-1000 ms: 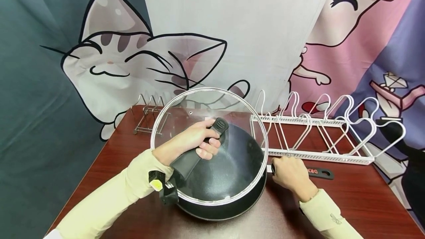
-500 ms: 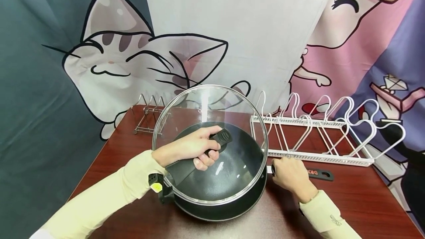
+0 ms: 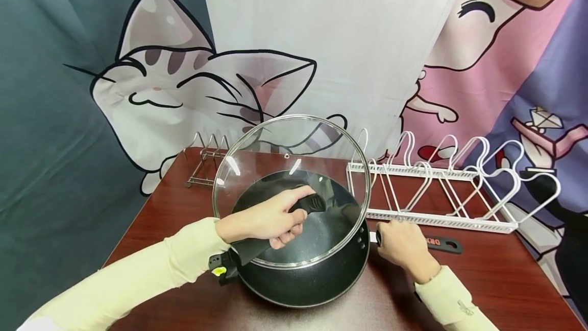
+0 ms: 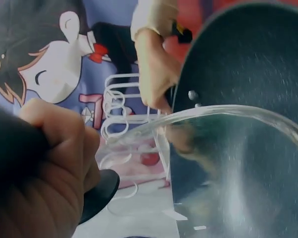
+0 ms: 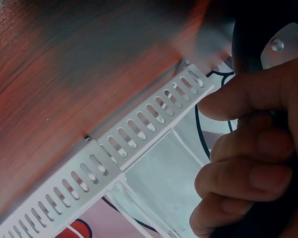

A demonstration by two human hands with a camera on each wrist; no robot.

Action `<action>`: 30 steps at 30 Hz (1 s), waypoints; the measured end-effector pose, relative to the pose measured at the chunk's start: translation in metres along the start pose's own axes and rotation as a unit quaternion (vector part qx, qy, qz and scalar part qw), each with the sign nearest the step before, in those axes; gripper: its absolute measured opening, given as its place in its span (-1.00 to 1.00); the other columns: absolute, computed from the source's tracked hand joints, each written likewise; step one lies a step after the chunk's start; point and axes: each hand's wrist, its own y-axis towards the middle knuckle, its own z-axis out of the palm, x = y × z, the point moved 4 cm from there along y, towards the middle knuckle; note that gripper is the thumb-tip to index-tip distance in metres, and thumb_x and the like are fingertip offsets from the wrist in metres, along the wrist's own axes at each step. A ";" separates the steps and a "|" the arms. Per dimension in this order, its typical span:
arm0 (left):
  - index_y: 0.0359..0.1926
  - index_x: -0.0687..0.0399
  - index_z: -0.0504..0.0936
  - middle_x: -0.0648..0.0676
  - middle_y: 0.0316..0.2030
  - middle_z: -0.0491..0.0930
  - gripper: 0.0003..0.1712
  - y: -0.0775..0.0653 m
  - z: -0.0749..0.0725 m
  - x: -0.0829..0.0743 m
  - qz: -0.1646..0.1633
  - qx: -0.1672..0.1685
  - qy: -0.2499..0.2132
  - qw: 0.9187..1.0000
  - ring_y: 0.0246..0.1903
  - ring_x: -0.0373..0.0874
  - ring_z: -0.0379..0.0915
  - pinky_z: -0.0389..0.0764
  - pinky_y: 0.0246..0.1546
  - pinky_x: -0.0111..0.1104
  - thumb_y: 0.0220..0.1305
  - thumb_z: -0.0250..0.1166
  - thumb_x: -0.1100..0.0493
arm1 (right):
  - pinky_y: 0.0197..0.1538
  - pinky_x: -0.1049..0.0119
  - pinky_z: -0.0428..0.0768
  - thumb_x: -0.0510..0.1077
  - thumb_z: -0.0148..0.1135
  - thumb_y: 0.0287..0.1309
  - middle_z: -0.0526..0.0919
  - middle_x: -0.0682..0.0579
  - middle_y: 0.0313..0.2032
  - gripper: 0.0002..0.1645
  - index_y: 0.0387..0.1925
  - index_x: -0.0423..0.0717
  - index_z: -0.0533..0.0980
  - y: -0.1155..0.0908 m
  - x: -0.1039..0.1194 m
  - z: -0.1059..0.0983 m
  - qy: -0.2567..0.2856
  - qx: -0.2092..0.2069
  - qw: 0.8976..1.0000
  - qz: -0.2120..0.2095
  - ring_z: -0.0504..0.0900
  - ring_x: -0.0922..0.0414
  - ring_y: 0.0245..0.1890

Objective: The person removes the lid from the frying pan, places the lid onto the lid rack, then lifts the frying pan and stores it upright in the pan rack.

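Note:
My left hand (image 3: 271, 221) grips the black handle of a round glass lid (image 3: 321, 132) with a metal rim. Tilted up, the lid hangs over a black frying pan (image 3: 312, 290), whose dark inside shows through the glass. In the left wrist view the fingers (image 4: 64, 134) curl round the handle, and the lid's rim crosses in front of the pan (image 4: 248, 54). My right hand (image 3: 401, 244) is wrapped round the pan's handle (image 3: 445, 243), its end showing past the fist. The right wrist view has the curled fingers (image 5: 243, 183) close up on that dark handle.
Behind the right hand stands a white wire rack (image 3: 441, 218) with several upright loops. A smaller metal rack (image 3: 202, 167) is at the back left of the brown table (image 3: 500, 269). A printed cloth (image 3: 344, 40) hangs behind the table.
The left hand has turned the lid to a steeper tilt, its near rim rising off the pan's front and baring more of the pan's side. The right hand stays on the pan's handle.

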 end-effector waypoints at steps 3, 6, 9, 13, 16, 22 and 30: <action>0.09 -0.07 0.27 0.00 -0.72 0.17 -0.63 -0.001 0.000 0.004 0.005 -0.020 0.084 0.996 -0.84 -0.18 0.02 0.13 -0.87 -0.42 0.38 -0.20 0.37 | -0.77 0.10 0.27 -0.15 0.27 -0.52 0.38 0.01 -0.77 -0.78 -0.78 0.02 0.35 0.000 0.000 0.000 0.003 0.004 1.000 0.003 0.40 -0.06 -0.76; 0.13 -0.15 0.25 -0.02 -0.74 0.21 -0.61 -0.003 0.001 0.008 0.010 -0.023 0.167 0.986 -0.87 -0.20 0.07 0.22 -0.87 -0.42 0.39 -0.17 0.34 | -0.77 0.10 0.28 -0.14 0.28 -0.53 0.39 0.01 -0.76 -0.78 -0.77 0.02 0.35 0.000 -0.001 0.001 0.004 0.007 1.000 0.006 0.41 -0.06 -0.75; 0.15 -0.17 0.24 -0.04 -0.76 0.21 -0.60 -0.004 0.002 0.011 0.025 -0.014 0.220 0.975 -0.90 -0.23 0.08 0.28 -0.86 -0.44 0.39 -0.15 0.32 | -0.76 0.10 0.28 -0.13 0.29 -0.53 0.39 0.01 -0.76 -0.77 -0.77 0.02 0.35 0.000 -0.001 0.001 0.003 0.006 1.000 0.004 0.41 -0.06 -0.75; 0.17 -0.20 0.22 -0.06 -0.78 0.18 -0.59 -0.004 0.002 0.015 0.041 0.004 0.249 0.968 -0.91 -0.27 0.07 0.24 -0.87 -0.48 0.40 -0.14 0.30 | -0.76 0.10 0.28 -0.14 0.28 -0.52 0.37 0.02 -0.76 -0.76 -0.78 0.03 0.33 0.000 -0.001 0.001 0.001 0.005 1.000 0.003 0.40 -0.05 -0.75; 0.18 -0.17 0.22 -0.09 -0.79 0.19 -0.59 -0.003 0.001 0.018 0.060 0.006 0.285 0.957 -0.90 -0.31 0.10 0.26 -0.84 -0.50 0.39 -0.13 0.30 | -0.77 0.10 0.27 -0.14 0.28 -0.53 0.37 0.02 -0.77 -0.76 -0.78 0.03 0.33 0.001 -0.001 0.000 0.003 0.011 1.000 0.006 0.40 -0.05 -0.76; 0.18 -0.02 0.24 -0.13 -0.77 0.24 -0.62 -0.003 -0.001 0.020 0.104 -0.015 0.374 0.922 -0.83 -0.37 0.15 0.32 -0.67 -0.53 0.38 -0.11 0.29 | -0.77 0.10 0.27 -0.15 0.28 -0.53 0.37 0.03 -0.77 -0.77 -0.77 0.03 0.35 0.001 0.000 -0.003 0.004 0.020 1.000 0.012 0.40 -0.05 -0.76; 0.16 -0.02 0.24 -0.15 -0.74 0.22 -0.62 -0.003 -0.001 0.026 0.134 -0.020 0.399 0.907 -0.79 -0.38 0.11 0.25 -0.66 -0.56 0.37 -0.10 0.32 | -0.77 0.11 0.27 -0.16 0.25 -0.52 0.36 0.04 -0.78 -0.79 -0.78 0.03 0.34 0.002 0.000 -0.002 0.003 0.018 1.000 0.009 0.40 -0.04 -0.76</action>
